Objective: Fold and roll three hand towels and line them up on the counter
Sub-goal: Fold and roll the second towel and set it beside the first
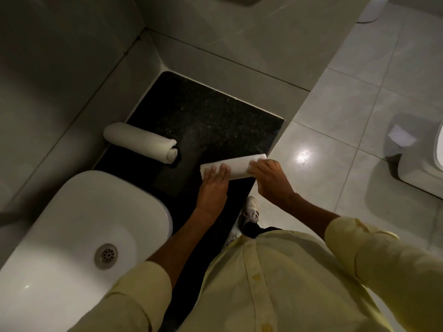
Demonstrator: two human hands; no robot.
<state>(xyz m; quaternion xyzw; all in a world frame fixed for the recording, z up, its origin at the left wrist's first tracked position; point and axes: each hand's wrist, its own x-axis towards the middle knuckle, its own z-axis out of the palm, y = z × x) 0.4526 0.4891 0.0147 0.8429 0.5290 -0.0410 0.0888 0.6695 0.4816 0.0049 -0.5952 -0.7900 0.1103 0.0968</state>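
Observation:
A rolled white hand towel (141,142) lies on the black speckled counter (203,111) near the left wall. A second white towel roll (239,167) lies at the counter's front right edge. My left hand (213,185) presses flat on the left part of this roll, fingers extended. My right hand (268,176) grips its right end with curled fingers. No third towel shows in view.
A white basin (79,226) with a metal drain (106,256) sits on the counter at the lower left. Grey tiled walls close the left and far sides. A light tiled floor lies to the right, with a white toilet (424,164) at the right edge.

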